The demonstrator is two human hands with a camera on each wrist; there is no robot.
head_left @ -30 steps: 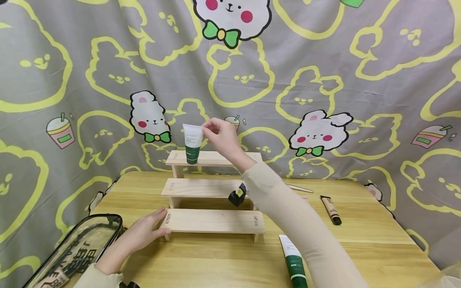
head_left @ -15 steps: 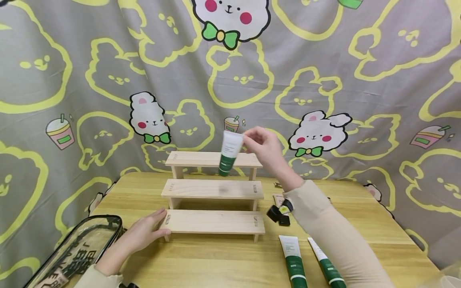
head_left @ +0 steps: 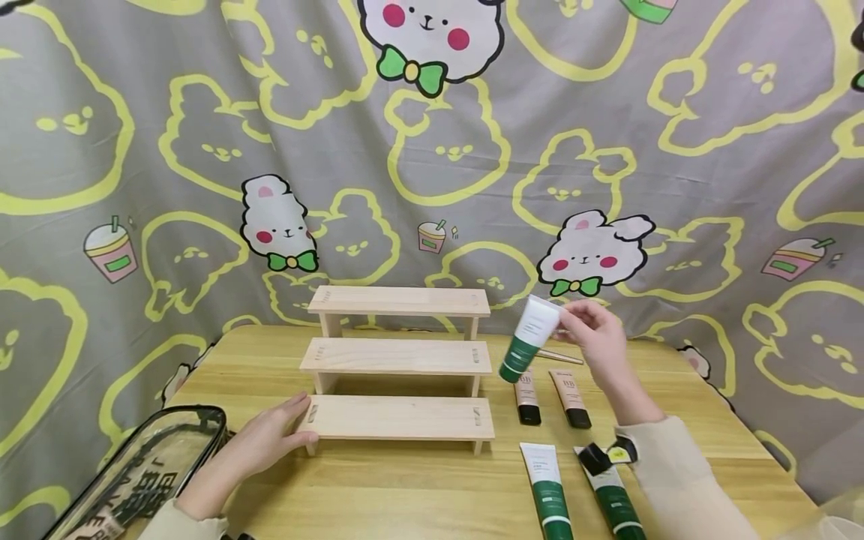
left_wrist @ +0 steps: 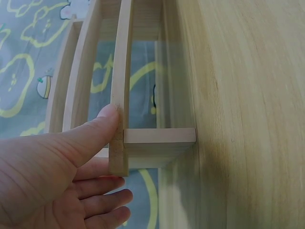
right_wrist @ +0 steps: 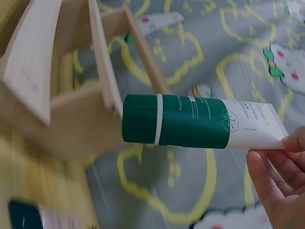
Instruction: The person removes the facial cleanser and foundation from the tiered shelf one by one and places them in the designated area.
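Note:
My right hand pinches the white end of a white-and-green squeeze tube, which hangs tilted, green cap down, right of the stepped wooden stand. In the right wrist view, the thumb and fingers hold the crimped end of the tube. At the stand's left end, my left hand grips the lowest step. Up close in the left wrist view, the left thumb lies on one side of that board and the fingers are at its other side. All three steps are bare.
Two more green-and-white tubes lie at the front right; my right wrist's camera overlaps one. Behind them are two pinkish BB cream tubes and a slim metallic stick. A clear black-edged bag stands at the left. A patterned curtain hangs behind.
My right hand has lifted the tube off the top step and carried it right and down, past the stand's right end. My left hand stays at the lowest step.

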